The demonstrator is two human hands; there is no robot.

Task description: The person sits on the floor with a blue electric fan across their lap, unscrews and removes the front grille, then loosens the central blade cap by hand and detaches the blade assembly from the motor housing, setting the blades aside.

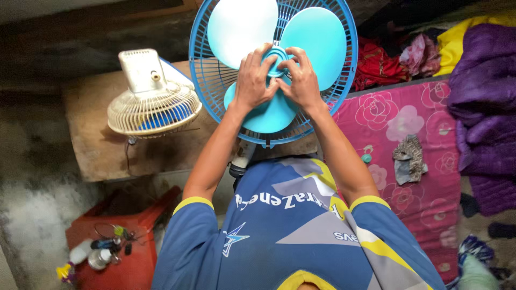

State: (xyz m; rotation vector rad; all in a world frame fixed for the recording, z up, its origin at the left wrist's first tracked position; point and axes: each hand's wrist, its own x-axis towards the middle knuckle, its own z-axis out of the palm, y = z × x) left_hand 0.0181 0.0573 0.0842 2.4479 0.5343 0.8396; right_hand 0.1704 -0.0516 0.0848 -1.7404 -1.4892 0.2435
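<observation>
A fan with three light-blue blades lies face up inside its blue wire guard, the front grille off. My left hand and my right hand both press on the round hub at the blades' centre, fingers curled around it from either side. The hub is mostly covered by my fingers. The fan rests on a wooden board in front of me.
A smaller cream fan with blue blades stands on the board to the left. A red plastic stool at lower left carries small bottles and wires. On the right lie a pink flowered mat with a rag, purple blankets and piled clothes.
</observation>
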